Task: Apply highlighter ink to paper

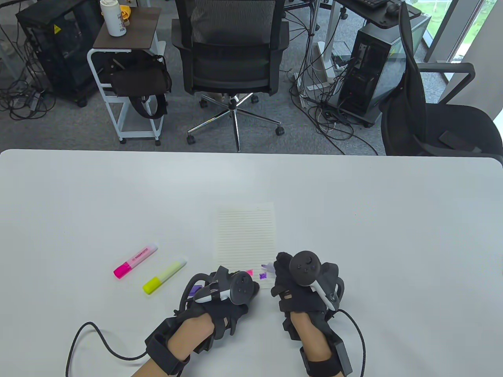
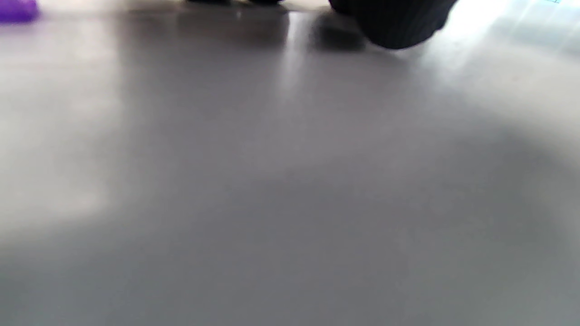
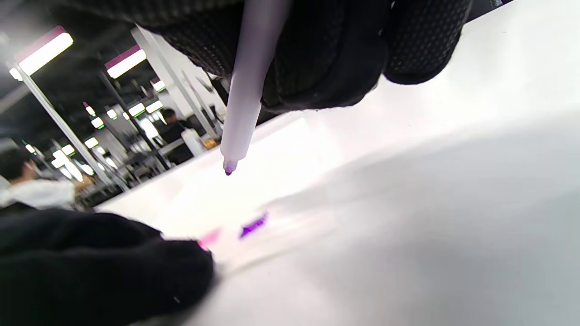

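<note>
A lined sheet of paper (image 1: 245, 235) lies mid-table. Near its bottom edge are a pink mark (image 1: 250, 271) and a purple mark (image 1: 263, 276); both marks show in the right wrist view, pink (image 3: 209, 236) and purple (image 3: 253, 225). My right hand (image 1: 277, 271) grips an uncapped purple highlighter (image 3: 247, 90), with its tip (image 3: 229, 168) a little above the paper. My left hand (image 1: 245, 290) rests at the paper's bottom left corner. A purple cap (image 1: 194, 290) shows at that hand's left side (image 2: 18, 10); whether the hand holds it is unclear.
A capped pink highlighter (image 1: 135, 260) and a capped yellow highlighter (image 1: 165, 275) lie side by side left of the paper. Glove cables trail off the table's front edge (image 1: 90, 337). Office chairs stand beyond the far edge.
</note>
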### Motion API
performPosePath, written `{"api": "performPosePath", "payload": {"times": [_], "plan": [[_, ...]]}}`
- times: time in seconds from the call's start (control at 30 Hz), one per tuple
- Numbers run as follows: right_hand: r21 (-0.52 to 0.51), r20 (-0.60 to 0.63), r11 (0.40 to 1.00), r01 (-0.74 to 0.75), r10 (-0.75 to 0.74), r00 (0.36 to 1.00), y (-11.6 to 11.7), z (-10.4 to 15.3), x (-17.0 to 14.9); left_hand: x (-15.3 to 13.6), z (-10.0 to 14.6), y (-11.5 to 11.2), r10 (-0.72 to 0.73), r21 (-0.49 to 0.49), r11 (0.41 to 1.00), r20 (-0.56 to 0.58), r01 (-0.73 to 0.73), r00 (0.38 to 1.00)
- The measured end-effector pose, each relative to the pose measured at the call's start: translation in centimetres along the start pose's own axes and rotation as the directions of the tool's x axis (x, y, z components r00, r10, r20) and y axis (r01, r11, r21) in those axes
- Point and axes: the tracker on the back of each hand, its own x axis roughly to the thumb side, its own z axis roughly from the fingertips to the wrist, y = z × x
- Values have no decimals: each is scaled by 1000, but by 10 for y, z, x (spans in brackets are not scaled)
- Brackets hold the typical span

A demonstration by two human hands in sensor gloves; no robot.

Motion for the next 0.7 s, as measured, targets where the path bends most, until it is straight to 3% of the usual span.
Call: {"api": "performPosePath", "payload": {"times": [0.37,0.7], "plan": [[-51,109,960,274,-268,957,-5,4,-8,-2,2,-2,-3,18,1000,21,3,1000],[-62,125,941,332,-323,938,-10,5,-14,-20,14,11,104,129,985,74,-113,992]]}}
